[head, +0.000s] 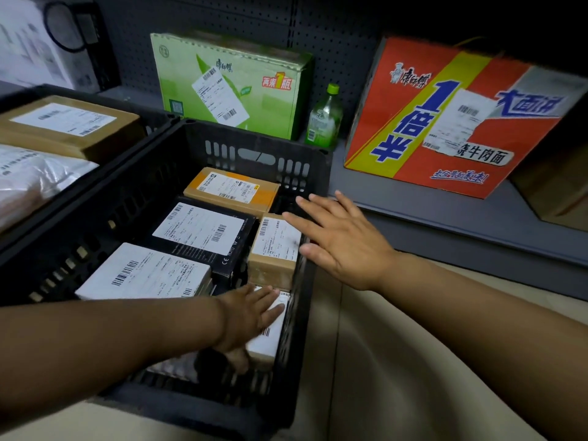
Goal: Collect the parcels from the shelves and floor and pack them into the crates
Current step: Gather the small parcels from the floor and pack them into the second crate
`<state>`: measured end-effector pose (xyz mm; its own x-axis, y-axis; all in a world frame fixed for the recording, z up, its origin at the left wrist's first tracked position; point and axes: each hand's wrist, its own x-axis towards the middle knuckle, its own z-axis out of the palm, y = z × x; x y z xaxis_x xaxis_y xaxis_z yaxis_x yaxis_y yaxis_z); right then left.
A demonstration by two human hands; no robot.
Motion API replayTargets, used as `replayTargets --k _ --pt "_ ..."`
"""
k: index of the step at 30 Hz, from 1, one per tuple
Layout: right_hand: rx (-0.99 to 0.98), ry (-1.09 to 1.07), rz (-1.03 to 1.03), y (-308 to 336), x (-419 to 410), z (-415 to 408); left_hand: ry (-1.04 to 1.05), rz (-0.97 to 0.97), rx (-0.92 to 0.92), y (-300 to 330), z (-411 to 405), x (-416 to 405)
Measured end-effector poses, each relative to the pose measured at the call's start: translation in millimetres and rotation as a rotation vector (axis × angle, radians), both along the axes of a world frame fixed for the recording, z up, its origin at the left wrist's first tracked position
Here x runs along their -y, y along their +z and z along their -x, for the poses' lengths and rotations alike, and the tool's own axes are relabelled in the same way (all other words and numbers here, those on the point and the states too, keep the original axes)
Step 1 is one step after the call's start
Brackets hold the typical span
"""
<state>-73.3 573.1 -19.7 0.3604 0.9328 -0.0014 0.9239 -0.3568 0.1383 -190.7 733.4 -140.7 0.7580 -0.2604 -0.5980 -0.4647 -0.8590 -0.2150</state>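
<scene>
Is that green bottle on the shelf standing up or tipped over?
Upright: the green bottle stands cap-up on the shelf.

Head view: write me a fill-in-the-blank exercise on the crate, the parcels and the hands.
1. The left hand rests flat on a white-labelled parcel inside the black ____.
2. The right hand hovers with its fingers ____, holding nothing.
3. A green bottle stands on the shelf between the green carton and the ____ carton.
4. The parcel at the crate's far end is ____.

Missing words: crate; spread; red; orange
</scene>
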Motion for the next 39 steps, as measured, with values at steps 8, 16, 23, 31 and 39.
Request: replayTargets --k 8,16,23,31,39 --pt "0.294 0.106 0.130 28 86 6 -0.041 0.282 0.805 120 -15 -7" --pt "0.280 -0.010 0.312 21 241 6 -0.369 0.376 0.873 155 -70 125" --pt "0.186 -0.298 0.423 -17 400 25 -0.566 0.460 0.701 116 -107 273" --pt "-0.101 -0.591 0.551 -76 566 87 -0.694 0.685 0.537 62 -98 393" --pt "-0.401 -1.048 0.667 -107 673 148 -0.755 0.776 0.466 28 -94 450"
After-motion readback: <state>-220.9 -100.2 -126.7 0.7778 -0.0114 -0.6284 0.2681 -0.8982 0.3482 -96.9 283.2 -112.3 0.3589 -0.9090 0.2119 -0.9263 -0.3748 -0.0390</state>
